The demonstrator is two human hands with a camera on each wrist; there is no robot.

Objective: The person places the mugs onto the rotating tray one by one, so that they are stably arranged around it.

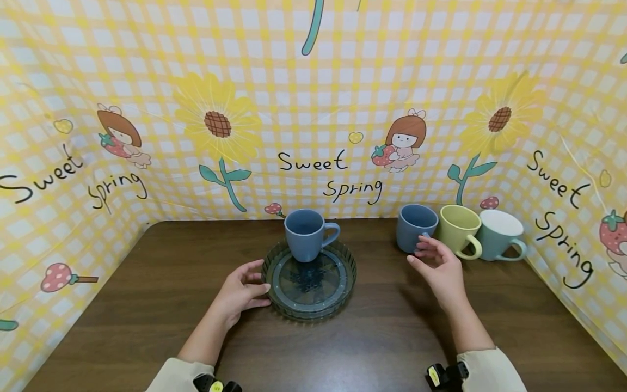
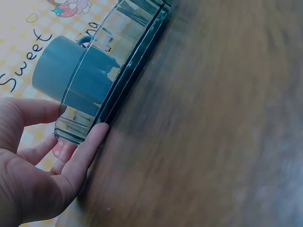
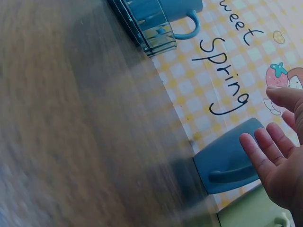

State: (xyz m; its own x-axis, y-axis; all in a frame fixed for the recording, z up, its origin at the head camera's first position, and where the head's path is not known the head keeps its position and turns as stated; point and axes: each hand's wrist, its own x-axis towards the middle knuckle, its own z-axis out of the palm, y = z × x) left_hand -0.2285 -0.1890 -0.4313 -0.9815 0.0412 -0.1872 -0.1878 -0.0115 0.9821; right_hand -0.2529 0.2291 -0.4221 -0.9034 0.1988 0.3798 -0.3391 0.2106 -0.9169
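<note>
A round, clear dark-tinted glass tray (image 1: pixel 313 313) with a ribbed rim lies on the table. One blue mug (image 1: pixel 302 239) stands upright at its far side, handle to the right. My left hand (image 1: pixel 240 291) grips the tray's left edge; in the left wrist view its fingers (image 2: pixel 83 161) span from rim to base. My right hand (image 1: pixel 441 272) is raised just before a second blue mug (image 1: pixel 413 231), fingers loosely extended and holding nothing. In the right wrist view that mug (image 3: pixel 222 161) shows its handle beside the fingertips; whether they touch it I cannot tell.
To the right of the second blue mug stand a yellow-green mug (image 1: pixel 458 223) and a teal mug with a white inside (image 1: pixel 499 237). All stand near the back edge of the brown wooden table (image 1: pixel 362 348). A yellow checked cloth (image 1: pixel 313 109) hangs behind and at both sides.
</note>
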